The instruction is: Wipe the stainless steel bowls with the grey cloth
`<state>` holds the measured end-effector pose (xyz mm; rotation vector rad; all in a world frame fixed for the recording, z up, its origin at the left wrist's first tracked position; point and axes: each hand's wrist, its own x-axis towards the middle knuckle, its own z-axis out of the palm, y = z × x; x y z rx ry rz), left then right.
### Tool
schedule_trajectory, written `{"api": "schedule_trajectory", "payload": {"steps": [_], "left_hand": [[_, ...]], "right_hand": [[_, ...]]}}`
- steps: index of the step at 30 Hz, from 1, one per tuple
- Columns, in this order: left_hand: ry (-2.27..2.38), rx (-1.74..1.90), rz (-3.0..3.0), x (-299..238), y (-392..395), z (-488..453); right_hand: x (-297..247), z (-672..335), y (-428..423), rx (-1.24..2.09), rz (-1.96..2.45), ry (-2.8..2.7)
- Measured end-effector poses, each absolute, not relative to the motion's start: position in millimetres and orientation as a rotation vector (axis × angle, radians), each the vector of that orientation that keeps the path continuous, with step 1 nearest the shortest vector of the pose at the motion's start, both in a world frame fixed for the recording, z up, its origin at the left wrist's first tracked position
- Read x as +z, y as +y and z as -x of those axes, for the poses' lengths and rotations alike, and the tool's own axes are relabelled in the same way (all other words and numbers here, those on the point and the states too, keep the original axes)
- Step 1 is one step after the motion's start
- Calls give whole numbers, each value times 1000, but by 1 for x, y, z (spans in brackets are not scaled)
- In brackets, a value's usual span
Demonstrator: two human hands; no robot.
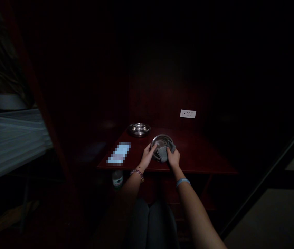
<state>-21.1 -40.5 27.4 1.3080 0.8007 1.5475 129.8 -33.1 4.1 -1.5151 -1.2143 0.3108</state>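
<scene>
Both my hands are at the front of a dark red wooden table [204,154]. My left hand [148,155] grips the rim of a shallow stainless steel bowl [161,141], which stands tilted. My right hand [173,158] presses a grey cloth [162,154] against the inside of that bowl, and the cloth hides its lower part. A second steel bowl [139,129] rests on the table farther back, apart from my hands. Left of my left hand lies a flat pixelated object [119,153].
A white wall socket plate [188,113] sits on the dark wall behind the table. Below the table's front edge stands a plastic bottle [117,179]. A pale folding table [12,141] stands at the far left, beyond a dark upright panel. My knees are under the table.
</scene>
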Motion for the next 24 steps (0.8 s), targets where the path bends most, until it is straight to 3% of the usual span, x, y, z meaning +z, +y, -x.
{"api": "schedule_trajectory", "payload": {"steps": [24], "left_hand": [[796,1465,-1529,19,-39,22]], "right_hand": [[0,-129,-30,337,1447,-1181]]}}
